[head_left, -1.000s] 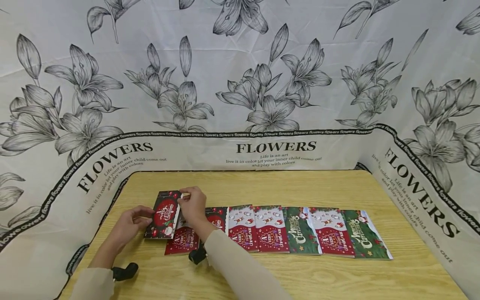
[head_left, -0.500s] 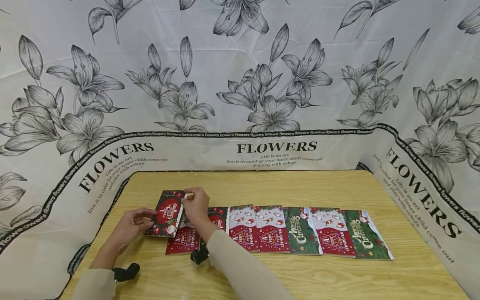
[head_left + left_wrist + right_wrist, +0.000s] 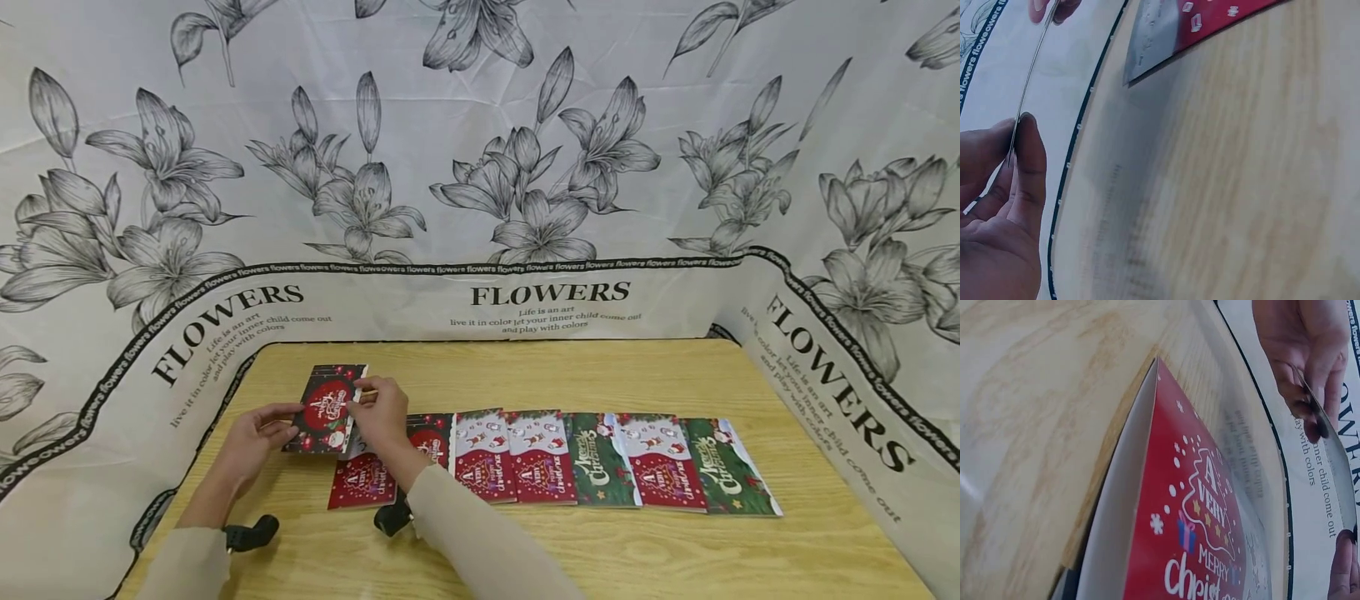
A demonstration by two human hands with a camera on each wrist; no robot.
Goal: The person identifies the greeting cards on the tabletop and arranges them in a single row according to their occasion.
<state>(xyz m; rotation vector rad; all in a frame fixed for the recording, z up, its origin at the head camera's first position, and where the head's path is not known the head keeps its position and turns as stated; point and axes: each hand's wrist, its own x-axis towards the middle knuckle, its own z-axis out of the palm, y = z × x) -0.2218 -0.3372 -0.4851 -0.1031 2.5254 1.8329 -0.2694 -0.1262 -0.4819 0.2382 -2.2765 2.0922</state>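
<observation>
A black Christmas card (image 3: 324, 410) with a red circle on its front is held up over the left part of the table. My left hand (image 3: 257, 437) pinches its left edge between thumb and fingers. At the opposite edge, my right hand (image 3: 381, 417) pinches it too. The left wrist view gives the card (image 3: 1034, 69) edge-on, thin, between both hands. A red-and-white Christmas card (image 3: 362, 482) lies just below and behind it, its top partly hidden. In the right wrist view this lying card (image 3: 1191, 506) stands slightly agape along one edge.
Further right, a row of several Christmas cards overlaps on the wooden table (image 3: 600, 558): a black card (image 3: 430, 442), red-and-white cards (image 3: 483, 467) and green cards (image 3: 729, 467). A flower-printed cloth (image 3: 555, 308) walls the table's back and sides.
Both hands have raised the black card slightly, away from me, and its tilt has altered a little. The row of cards lies as before.
</observation>
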